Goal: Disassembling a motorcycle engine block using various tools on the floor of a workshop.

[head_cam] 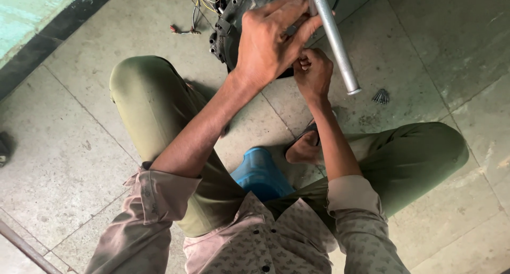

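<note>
Motor housing (234, 24), dark and round, stood on the stone floor (69, 146) at the far end of everything, just past the person's knees, with a bunch of thin coloured wires (199, 13) trailing off its left side.

Nearest to me were the patterned shirt sleeves, rolled to the elbow, and the olive trousers of someone squatting low over a blue stool (260, 173). One bare foot in a sandal (304, 144) rested flat between the knees.

Beyond that, the right hand (313, 72) was curled into a tight fist just beside the lower edge of the housing; whatever it pinched was too small to make out. The left hand (271, 37) lay spread over the top of the housing, fingers closed around it and touching the bright steel shaft (334, 40), which slanted down to the right from the motor.

On the floor to the right of the shaft's free end lay a small cluster of dark screws (380, 96), well apart from both hands.
</note>
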